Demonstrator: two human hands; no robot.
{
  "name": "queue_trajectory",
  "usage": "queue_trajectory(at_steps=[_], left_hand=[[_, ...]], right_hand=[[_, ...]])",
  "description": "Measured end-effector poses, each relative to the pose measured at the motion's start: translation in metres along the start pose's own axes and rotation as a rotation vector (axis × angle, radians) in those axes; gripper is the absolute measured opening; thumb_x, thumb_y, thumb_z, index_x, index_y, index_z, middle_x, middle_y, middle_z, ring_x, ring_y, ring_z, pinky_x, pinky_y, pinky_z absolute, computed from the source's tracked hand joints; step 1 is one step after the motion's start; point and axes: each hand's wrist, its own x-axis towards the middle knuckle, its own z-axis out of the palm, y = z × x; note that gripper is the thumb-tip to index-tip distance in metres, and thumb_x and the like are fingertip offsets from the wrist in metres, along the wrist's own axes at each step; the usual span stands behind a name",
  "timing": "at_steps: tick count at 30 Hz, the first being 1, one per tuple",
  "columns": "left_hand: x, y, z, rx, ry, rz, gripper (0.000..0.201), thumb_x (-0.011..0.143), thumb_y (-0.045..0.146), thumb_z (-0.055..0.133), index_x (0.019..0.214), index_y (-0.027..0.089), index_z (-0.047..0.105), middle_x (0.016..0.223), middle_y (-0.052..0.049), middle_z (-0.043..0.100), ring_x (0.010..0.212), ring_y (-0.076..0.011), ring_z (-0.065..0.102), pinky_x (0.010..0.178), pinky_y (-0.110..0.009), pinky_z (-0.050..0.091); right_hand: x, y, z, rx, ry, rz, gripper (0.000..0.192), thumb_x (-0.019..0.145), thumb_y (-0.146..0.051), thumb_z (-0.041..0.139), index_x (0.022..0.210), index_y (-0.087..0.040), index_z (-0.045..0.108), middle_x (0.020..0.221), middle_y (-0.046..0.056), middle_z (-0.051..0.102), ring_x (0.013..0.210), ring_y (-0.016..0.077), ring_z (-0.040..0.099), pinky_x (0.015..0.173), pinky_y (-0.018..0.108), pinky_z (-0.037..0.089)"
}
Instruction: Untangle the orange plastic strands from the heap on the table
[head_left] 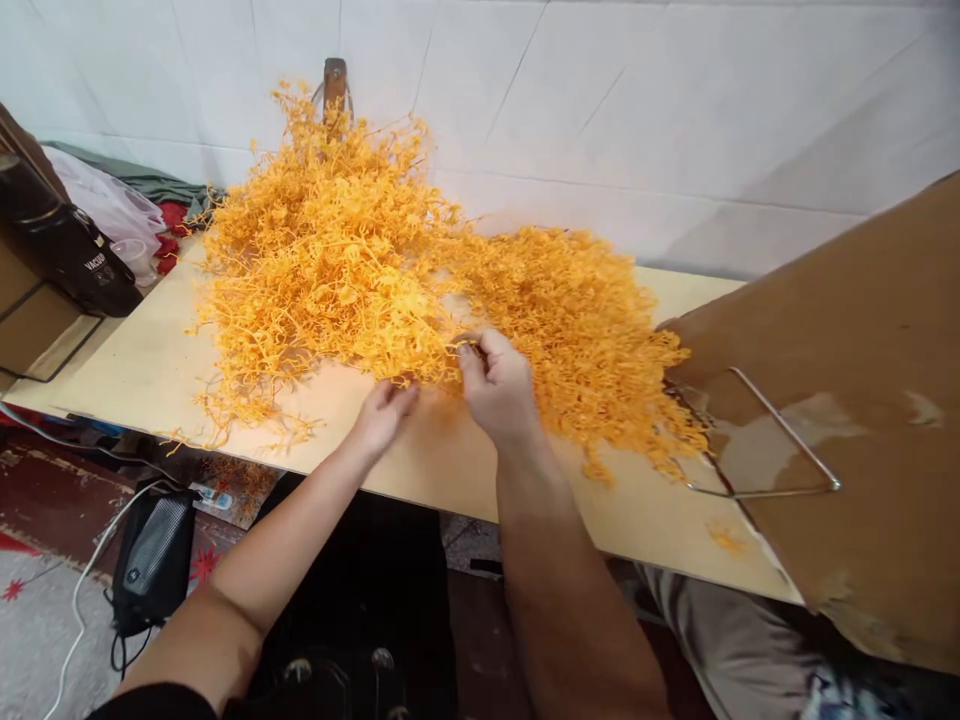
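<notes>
A tall, loose heap of orange sprigs (322, 240), thin and branching like artificial or dried flowers, covers the left and middle of the table. My right hand (501, 390) is closed in a pinch, thumb against fingers, on a thin orange stem at the heap's right edge. Lower and to the left, my left hand (386, 418) reaches under the front edge of the same sprigs, its fingers curled against them and partly hidden. Beside my right hand lies a second, flatter bundle of orange sprigs (577, 320).
The pale table (442, 455) runs along a white wall (600, 100). A cardboard box (855, 400) with a bent metal wire (787, 430) stands on the right. At left are a black bottle (75, 240) and a plastic bag (105, 195). Below hangs a black speaker-like device (154, 555).
</notes>
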Motion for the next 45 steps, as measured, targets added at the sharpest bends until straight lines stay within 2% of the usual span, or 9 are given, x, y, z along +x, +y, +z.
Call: queue_trajectory(at_steps=[4,13,18,22,25,31,35,39,45], left_hand=[[0.007,0.024,-0.006,-0.371,-0.051,-0.182,0.019,0.080,0.027,0.042,0.088,0.015,0.055,0.084,-0.005,0.063,0.074,-0.0138,0.061,0.077,-0.034,0.047],[0.041,0.033,0.006,-0.359,0.083,-0.214,0.024,0.079,0.013,0.036,0.085,0.012,0.059,0.063,-0.003,0.063,0.056,-0.0106,0.060,0.064,-0.024,0.050],[0.048,0.027,0.012,-0.356,0.135,-0.126,0.020,0.077,0.013,0.044,0.088,0.012,0.060,0.062,-0.001,0.063,0.065,-0.0111,0.062,0.073,-0.024,0.049],[0.034,0.017,0.010,-0.369,0.195,-0.122,0.017,0.076,0.010,0.043,0.079,0.014,0.058,0.058,0.003,0.060,0.055,-0.0072,0.057,0.074,-0.023,0.048],[0.019,0.013,0.008,-0.362,0.148,-0.164,0.007,0.074,0.013,0.049,0.072,0.014,0.056,0.063,0.002,0.061,0.055,-0.0066,0.056,0.078,-0.025,0.046],[0.002,0.008,0.006,-0.224,-0.167,-0.238,0.015,0.070,0.022,0.060,0.081,0.012,0.062,0.078,-0.004,0.067,0.079,-0.0141,0.063,0.091,-0.035,0.041],[0.002,0.005,0.007,-0.138,-0.281,-0.221,0.019,0.061,0.009,0.061,0.080,0.013,0.063,0.086,-0.005,0.069,0.098,-0.0187,0.060,0.097,-0.038,0.037],[0.004,0.002,0.010,-0.101,-0.240,-0.172,0.027,0.055,0.001,0.057,0.079,0.012,0.063,0.082,-0.004,0.068,0.095,-0.0188,0.061,0.096,-0.040,0.038],[0.004,0.002,0.019,-0.087,-0.159,-0.121,0.020,0.064,0.022,0.067,0.083,0.015,0.063,0.089,-0.002,0.067,0.088,-0.0161,0.062,0.088,-0.037,0.044]], right_hand=[[-0.023,0.007,0.009,0.029,-0.184,-0.054,0.010,0.083,-0.023,0.041,0.077,-0.020,0.048,0.072,0.002,0.053,0.067,0.0142,0.049,0.063,0.028,0.040],[-0.062,0.004,0.011,-0.015,-0.212,-0.081,0.010,0.083,-0.017,0.038,0.079,-0.020,0.047,0.072,0.003,0.050,0.069,0.0150,0.048,0.062,0.028,0.040],[-0.072,0.008,0.017,0.187,-0.075,0.113,0.010,0.085,-0.024,0.041,0.081,-0.019,0.049,0.072,0.001,0.047,0.064,0.0114,0.046,0.059,0.026,0.040],[-0.073,0.022,0.024,0.464,0.107,0.374,0.016,0.081,-0.034,0.049,0.086,-0.019,0.052,0.068,-0.002,0.049,0.055,0.0081,0.045,0.051,0.023,0.040],[-0.071,0.030,0.026,0.498,0.260,0.449,0.020,0.077,-0.035,0.055,0.088,-0.018,0.056,0.071,-0.001,0.051,0.055,0.0074,0.046,0.052,0.023,0.042],[-0.071,0.028,0.025,0.424,0.340,0.374,0.023,0.077,-0.033,0.055,0.095,-0.019,0.060,0.085,0.003,0.051,0.066,0.0093,0.049,0.056,0.024,0.046],[-0.072,0.024,0.024,0.398,0.367,0.359,0.020,0.079,-0.032,0.054,0.095,-0.020,0.060,0.087,0.003,0.048,0.061,0.0072,0.049,0.054,0.024,0.046],[-0.074,0.025,0.023,0.359,0.360,0.331,0.019,0.080,-0.031,0.053,0.095,-0.021,0.060,0.091,0.003,0.047,0.060,0.0063,0.048,0.053,0.023,0.047],[-0.076,0.021,0.025,0.133,0.345,0.172,0.017,0.082,-0.025,0.048,0.095,-0.021,0.059,0.096,0.007,0.044,0.087,0.0154,0.051,0.068,0.030,0.050]])
